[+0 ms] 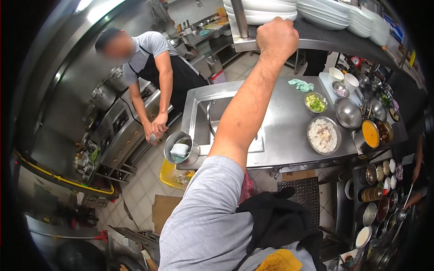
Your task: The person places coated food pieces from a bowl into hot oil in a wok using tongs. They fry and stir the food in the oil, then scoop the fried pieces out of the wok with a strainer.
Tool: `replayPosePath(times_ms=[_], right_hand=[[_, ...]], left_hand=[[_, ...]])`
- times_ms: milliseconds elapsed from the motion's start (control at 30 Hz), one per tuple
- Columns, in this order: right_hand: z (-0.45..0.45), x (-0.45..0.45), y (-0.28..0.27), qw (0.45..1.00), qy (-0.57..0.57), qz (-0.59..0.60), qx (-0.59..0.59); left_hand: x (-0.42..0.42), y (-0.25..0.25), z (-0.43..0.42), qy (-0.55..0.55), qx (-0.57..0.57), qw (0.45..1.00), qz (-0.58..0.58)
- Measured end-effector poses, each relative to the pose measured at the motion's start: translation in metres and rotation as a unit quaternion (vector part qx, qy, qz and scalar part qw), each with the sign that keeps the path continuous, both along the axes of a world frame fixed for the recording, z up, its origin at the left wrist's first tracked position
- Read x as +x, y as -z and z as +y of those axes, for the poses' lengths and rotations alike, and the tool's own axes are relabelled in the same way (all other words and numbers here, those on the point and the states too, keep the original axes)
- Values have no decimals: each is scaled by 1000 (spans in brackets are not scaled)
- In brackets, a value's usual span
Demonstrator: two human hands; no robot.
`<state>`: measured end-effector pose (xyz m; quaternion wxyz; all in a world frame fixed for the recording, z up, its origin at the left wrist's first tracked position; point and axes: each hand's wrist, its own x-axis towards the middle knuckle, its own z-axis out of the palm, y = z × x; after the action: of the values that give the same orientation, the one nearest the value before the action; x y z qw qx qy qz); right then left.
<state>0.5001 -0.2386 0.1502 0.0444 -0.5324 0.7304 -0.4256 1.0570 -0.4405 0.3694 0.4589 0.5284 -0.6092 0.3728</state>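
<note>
One arm in a grey sleeve reaches up across the view, and its hand, which looks like my left hand (277,38), is closed at the edge of the raised metal shelf (316,44). Its fingers curl over the shelf edge, beside a metal post and just below stacked white plates (260,17). My right hand does not show. Under the arm lies a steel counter (285,117) with a sink (221,108). A bowl of rice (323,135), a bowl of chopped greens (315,103) and a green cloth (301,85) are on the counter.
A co-worker (153,67) in a dark apron leans at the left, both hands together near a steel pot (181,148) with cloths inside. A yellow crate (174,174) stands on the floor. Steel bowls (348,113) and an orange container (370,133) crowd the counter's right end.
</note>
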Motion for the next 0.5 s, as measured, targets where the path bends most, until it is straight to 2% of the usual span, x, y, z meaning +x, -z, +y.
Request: replayPosePath(times_ms=[100, 200, 433, 500], right_hand=[[27, 20, 20, 1000, -3, -11, 6], [67, 39, 51, 999, -3, -30, 31], [212, 102, 148, 980, 11, -105, 167], [251, 136, 169, 970, -18, -119, 210]], left_hand=[[-1, -7, -3, 9, -12, 1000, -12], [1, -9, 2, 18, 40, 999, 12], [2, -4, -2, 31, 11, 999, 1], [2, -5, -3, 7, 11, 1000, -16]])
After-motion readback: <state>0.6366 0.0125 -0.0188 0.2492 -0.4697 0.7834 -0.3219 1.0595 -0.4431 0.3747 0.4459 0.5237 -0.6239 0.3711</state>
